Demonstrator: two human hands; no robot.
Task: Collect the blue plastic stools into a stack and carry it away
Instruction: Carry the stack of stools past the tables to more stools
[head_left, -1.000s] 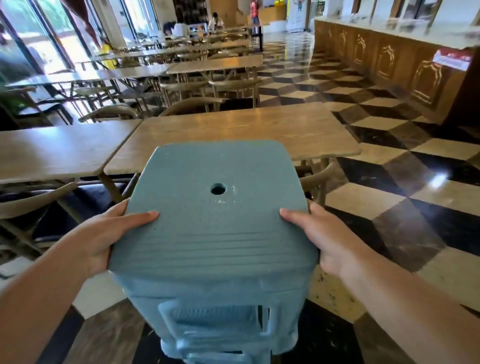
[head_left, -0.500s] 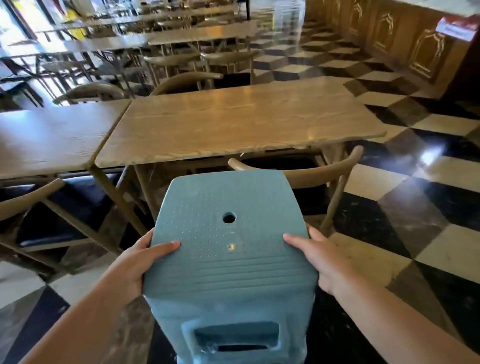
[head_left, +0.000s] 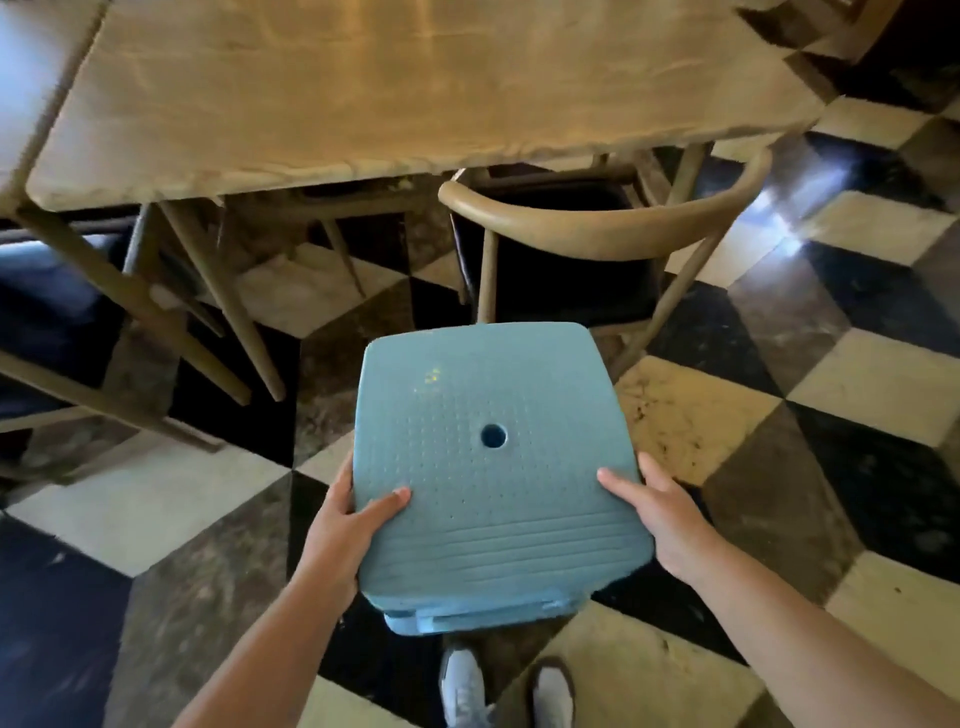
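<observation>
Both hands clamp the stack (head_left: 493, 467) from either side: left hand (head_left: 348, 519) w/ thumb on the seat top and fingers tucked under the left edge, right hand (head_left: 660, 514) mirrored on the right edge, thumb lying on top. Stack sits low in front of the person, above the floor (head_left: 156, 509), just short of the chair (head_left: 597, 228) tucked under the tabletop (head_left: 415, 88); shoes (head_left: 509, 686) show right below it. Can't tell if it's resting on the floor or hanging in the grip, legs hidden. Step, by my read: stack either being set down or carried, w/ collecting mostly done; only a lower rim peeks out under the top seat, so count unknown. Next move prob needs an even two-sided lift, keeping it level so nested stools don't slip apart, and clearance from the chair back. Stool: matte blue plastic, rounded-square seat, dimpled dots, ribbed lines near the front edge, centre hole. Tabletop light wood grain; chair bentwood w/ dark seat; floor glossy checker stone.
</observation>
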